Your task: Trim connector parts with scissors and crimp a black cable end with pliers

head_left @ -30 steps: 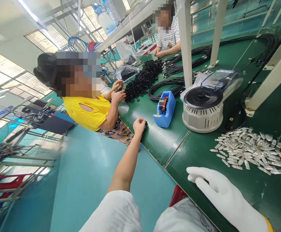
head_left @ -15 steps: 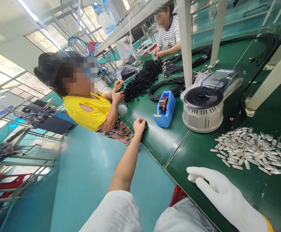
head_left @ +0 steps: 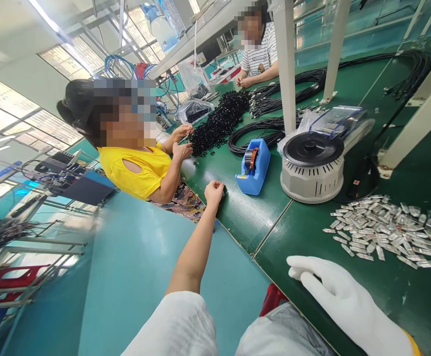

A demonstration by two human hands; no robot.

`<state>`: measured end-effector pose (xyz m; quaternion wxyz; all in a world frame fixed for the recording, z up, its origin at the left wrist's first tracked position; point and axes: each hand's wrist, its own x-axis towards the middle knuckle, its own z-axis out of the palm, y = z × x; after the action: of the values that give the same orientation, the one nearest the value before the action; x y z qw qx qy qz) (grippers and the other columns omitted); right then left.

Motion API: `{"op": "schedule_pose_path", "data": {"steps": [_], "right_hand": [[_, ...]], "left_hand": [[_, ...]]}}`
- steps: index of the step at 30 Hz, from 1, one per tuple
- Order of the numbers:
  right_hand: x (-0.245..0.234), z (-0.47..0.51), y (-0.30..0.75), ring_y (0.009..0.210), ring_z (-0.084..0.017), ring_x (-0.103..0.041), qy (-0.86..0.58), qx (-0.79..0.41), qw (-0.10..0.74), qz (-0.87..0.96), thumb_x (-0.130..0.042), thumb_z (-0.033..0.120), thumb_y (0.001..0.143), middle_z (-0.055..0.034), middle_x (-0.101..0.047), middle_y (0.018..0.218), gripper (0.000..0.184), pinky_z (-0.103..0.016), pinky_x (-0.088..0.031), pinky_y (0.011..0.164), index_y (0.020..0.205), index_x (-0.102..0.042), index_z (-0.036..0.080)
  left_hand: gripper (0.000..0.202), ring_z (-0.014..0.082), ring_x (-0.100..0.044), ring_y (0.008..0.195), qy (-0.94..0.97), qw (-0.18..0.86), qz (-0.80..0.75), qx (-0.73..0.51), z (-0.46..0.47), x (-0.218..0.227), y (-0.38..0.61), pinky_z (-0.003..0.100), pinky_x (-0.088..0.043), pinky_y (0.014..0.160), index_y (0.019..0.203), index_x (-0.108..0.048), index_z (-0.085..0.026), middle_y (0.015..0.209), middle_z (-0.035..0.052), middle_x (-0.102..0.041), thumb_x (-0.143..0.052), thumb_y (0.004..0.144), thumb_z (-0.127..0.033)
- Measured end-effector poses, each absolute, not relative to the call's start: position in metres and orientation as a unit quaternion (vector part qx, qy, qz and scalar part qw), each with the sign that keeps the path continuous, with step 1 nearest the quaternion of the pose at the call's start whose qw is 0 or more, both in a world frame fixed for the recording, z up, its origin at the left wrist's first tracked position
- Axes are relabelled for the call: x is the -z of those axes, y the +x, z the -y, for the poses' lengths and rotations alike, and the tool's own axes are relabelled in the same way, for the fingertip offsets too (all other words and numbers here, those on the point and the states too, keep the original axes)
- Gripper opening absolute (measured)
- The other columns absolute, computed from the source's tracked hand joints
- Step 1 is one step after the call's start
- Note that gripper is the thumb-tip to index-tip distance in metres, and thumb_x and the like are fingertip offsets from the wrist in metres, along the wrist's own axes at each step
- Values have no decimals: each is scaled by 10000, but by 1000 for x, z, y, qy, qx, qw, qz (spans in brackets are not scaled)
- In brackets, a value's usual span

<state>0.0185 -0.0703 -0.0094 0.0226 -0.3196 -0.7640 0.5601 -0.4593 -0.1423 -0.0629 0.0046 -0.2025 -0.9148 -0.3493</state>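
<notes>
My left hand (head_left: 214, 192), bare, rests at the edge of the green table (head_left: 271, 232) with its fingers curled closed. Something dark and small shows by its fingertips, too little to name. My right hand (head_left: 334, 291), in a white glove, lies on the table at the lower right. Its fingers are stretched out, loosely bent, with a gap by the thumb and nothing seen in them. Beyond it lies a loose pile of small silvery metal-looking strips (head_left: 382, 230). Nearest my left hand stands a blue tape dispenser (head_left: 258, 173) with amber tape.
A round grey tape machine (head_left: 312, 173) with a black top stands beyond the dispenser. Black cable coils (head_left: 254, 136) and a heap of black rings (head_left: 221, 121) lie farther back. A co-worker in yellow (head_left: 130, 173) sits left; another in stripes (head_left: 260, 54) sits across. White posts (head_left: 286, 69) rise from the table.
The yellow-clad co-worker's head and hands have shifted slightly, the hands looking more spread. My own two hands have stayed in place.
</notes>
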Motion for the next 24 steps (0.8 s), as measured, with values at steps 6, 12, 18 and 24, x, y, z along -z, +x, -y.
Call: {"op": "schedule_pose_path", "data": {"steps": [6, 12, 18, 24], "right_hand": [[9, 70, 19, 1287, -161, -641, -321, -564, 16, 760, -466, 623, 1016, 52, -667, 1401, 414, -266, -508, 1158, 1310, -684, 429], [11, 70, 20, 1283, -149, -639, -326, -566, 5, 758, -472, 634, 1009, 75, -668, 1395, 408, -254, -511, 1149, 1320, -670, 458], [11, 70, 20, 1269, -147, -649, -325, -563, 13, 760, -485, 622, 1005, 81, -672, 1393, 391, -239, -521, 1132, 1305, -682, 464], [10, 69, 19, 1275, -145, -645, -323, -559, 9, 764, -483, 629, 1005, 85, -670, 1392, 383, -248, -516, 1143, 1294, -682, 476]], "left_hand": [[321, 192, -697, 999, -200, 2, 919, 338, 143, 65, -463, 390, -617, 879, 1185, -675, -150, 1166, 84, -705, -648, 997, -410], [355, 215, -690, 1064, -202, -16, 924, 326, 145, 69, -467, 424, -613, 919, 1250, -653, -154, 1235, 98, -685, -652, 995, -401], [362, 220, -686, 1080, -200, -15, 922, 331, 144, 68, -466, 430, -611, 929, 1263, -650, -158, 1256, 102, -679, -650, 996, -402], [343, 205, -692, 1037, -198, -4, 918, 344, 142, 61, -458, 407, -617, 897, 1232, -659, -154, 1212, 93, -690, -649, 997, -403]]}}
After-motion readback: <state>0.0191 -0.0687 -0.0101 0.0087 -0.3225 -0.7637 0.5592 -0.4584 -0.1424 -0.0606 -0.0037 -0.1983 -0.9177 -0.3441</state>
